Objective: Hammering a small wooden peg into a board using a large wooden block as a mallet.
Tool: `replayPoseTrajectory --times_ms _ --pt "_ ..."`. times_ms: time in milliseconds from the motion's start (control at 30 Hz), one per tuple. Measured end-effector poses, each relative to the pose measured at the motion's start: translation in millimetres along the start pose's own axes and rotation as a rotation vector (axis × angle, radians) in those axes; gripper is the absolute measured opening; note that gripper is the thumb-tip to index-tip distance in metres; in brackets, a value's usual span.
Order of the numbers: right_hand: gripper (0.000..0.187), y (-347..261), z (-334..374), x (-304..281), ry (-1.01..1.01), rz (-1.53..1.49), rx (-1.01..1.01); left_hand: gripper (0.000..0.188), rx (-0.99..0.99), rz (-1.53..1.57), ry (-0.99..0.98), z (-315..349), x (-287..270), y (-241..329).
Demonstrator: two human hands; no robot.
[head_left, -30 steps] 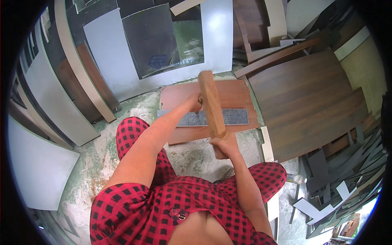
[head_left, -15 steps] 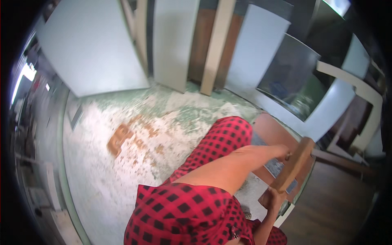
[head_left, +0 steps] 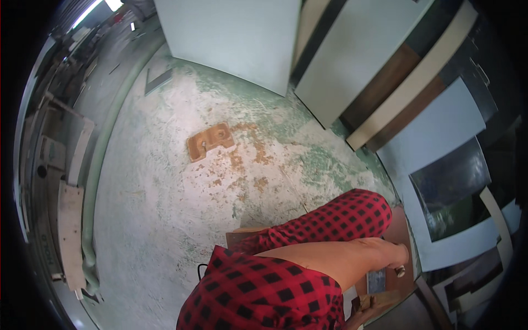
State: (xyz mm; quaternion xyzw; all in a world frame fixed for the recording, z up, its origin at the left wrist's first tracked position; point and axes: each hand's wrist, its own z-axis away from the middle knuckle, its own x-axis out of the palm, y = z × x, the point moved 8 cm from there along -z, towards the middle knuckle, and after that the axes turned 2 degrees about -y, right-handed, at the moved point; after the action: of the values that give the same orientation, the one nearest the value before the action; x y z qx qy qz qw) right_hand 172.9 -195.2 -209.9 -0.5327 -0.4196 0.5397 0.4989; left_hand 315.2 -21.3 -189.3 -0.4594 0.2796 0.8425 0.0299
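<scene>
Fingers of the left hand (head_left: pixel 389 254) curled around a small blunt-ended object (head_left: pixel 400 271) over a reddish-brown board (head_left: pixel 401 226). Near the view's lower edge, a wooden block (head_left: pixel 384 300) showed beside the right hand (head_left: pixel 362 315), whose grip I could not tell. A notched wooden piece (head_left: pixel 212 139) lay on the patchy floor (head_left: pixel 148 220), well apart.

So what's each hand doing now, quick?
Left hand: closed around a small thing, mostly hidden.
Right hand: can't tell its grip; it's low in the picture, by the wooden block.
</scene>
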Motion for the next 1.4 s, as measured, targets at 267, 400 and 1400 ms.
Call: replayPoseTrajectory --times_ms 267,400,1400 --pt "0.027 21 -44 50 -0.198 -0.168 0.184 0.054 -0.21 -0.268 -0.077 4 -14 -16" --pt "0.027 37 -73 59 -0.271 -0.262 0.272 0.044 0.06 -0.213 0.028 38 -63 12" --pt "0.019 4 -9 4 -0.014 -0.648 0.531 0.051 0.015 -0.083 0.091 122 -94 -24"
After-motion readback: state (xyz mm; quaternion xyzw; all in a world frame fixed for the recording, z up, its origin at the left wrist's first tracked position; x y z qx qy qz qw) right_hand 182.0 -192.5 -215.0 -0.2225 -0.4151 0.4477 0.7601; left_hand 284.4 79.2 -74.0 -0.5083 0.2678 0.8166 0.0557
